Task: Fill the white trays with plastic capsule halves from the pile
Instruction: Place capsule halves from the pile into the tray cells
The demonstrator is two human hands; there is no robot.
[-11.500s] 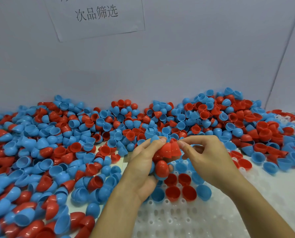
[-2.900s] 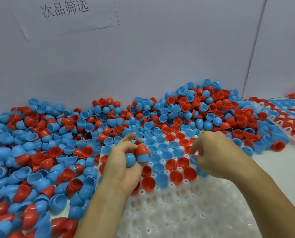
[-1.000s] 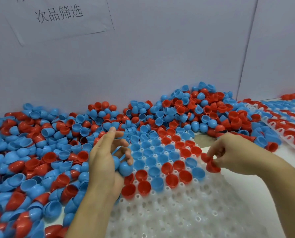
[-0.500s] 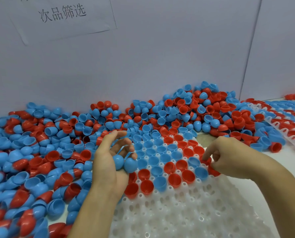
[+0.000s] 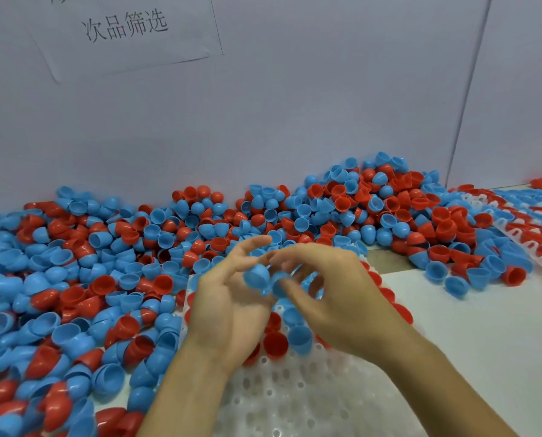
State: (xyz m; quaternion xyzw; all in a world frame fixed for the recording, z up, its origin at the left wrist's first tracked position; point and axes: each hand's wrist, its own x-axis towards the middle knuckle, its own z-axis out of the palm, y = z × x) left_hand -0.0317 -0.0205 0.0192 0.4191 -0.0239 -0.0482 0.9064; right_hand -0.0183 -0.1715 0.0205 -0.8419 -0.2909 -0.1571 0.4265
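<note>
Both hands meet above the far end of the white tray (image 5: 294, 402). The left hand (image 5: 228, 313) is palm-up, its fingers (image 5: 250, 247) loosely curled around blue capsule halves (image 5: 257, 277) resting against the palm. The right hand (image 5: 335, 298) reaches in from the right; its fingers (image 5: 290, 287) pinch one of these blue halves, though blur hides the exact contact. Directly below the fingers, the tray's far pockets hold seated red and blue halves, open side up; a red seated half (image 5: 275, 343) and a blue seated half (image 5: 299, 339) lie just beneath the right wrist. Nearer pockets are unfilled. The pile (image 5: 105, 263) covers the surface (image 5: 484, 342) left of and beyond the fingers. A second tray (image 5: 534, 222), filled, lies far right. A paper sign (image 5: 127, 29) hangs on the wall above.
</note>
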